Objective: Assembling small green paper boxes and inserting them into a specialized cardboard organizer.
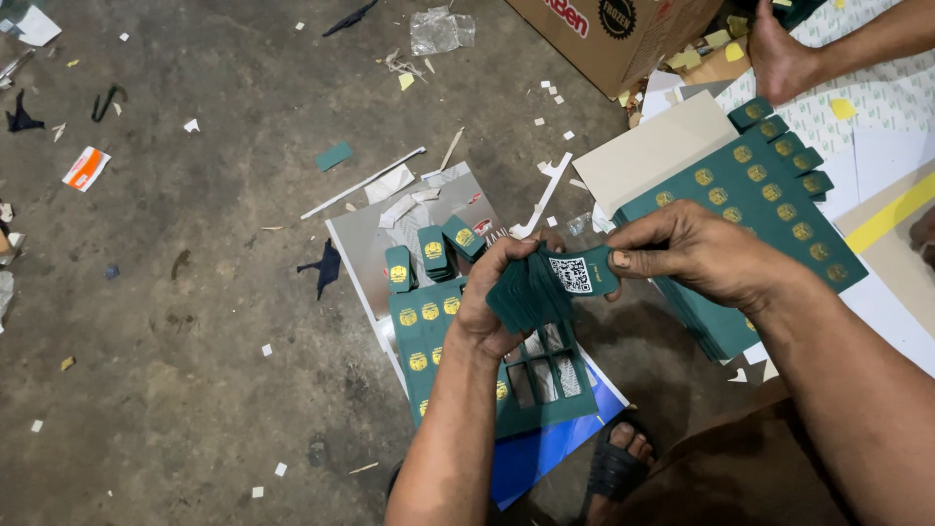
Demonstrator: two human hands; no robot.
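Nearest, a sandalled foot (617, 466) rests by a punched green sheet (531, 385) on the floor. Above it the left hand (497, 302) is clenched round a stack of green tags (526, 290); the right hand (696, 255) pinches the top tag (581, 273) at its right end. Farther right lies a pile of uncut sheets (769, 209), with a cardboard box (609, 34) far behind
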